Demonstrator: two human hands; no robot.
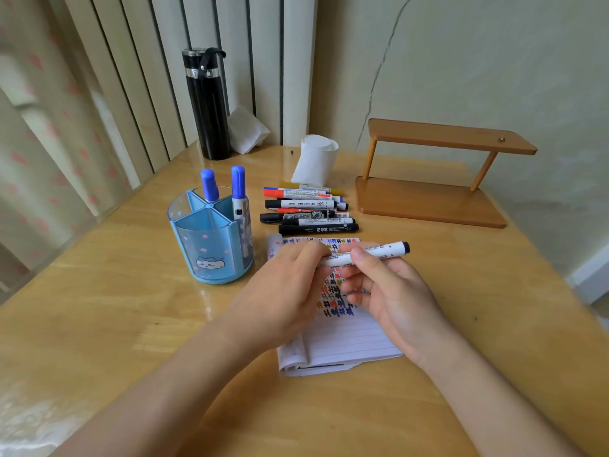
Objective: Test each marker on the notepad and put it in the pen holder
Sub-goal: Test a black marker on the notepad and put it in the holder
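Here, both hands hold one white marker [365, 253] level above the notepad [349, 341].

The right hand [392, 291] pinches the barrel near its black-tipped end, thumb and fingers closed on it; the left hand [283, 291] is curled over the other end, which it hides, so whether a cap is on there cannot be told. This looks like the uncapping or recapping step around a test. The page already bears rows of coloured marks under the hands. Two blue markers [238, 186] stand in the holder [211, 239], just left of the pad, and a row of others [309, 212] lies beyond the pad, untouched. If the cap is coming off, the next move calls for a firm straight pull, then tip down onto a bare stretch of paper below the marks.
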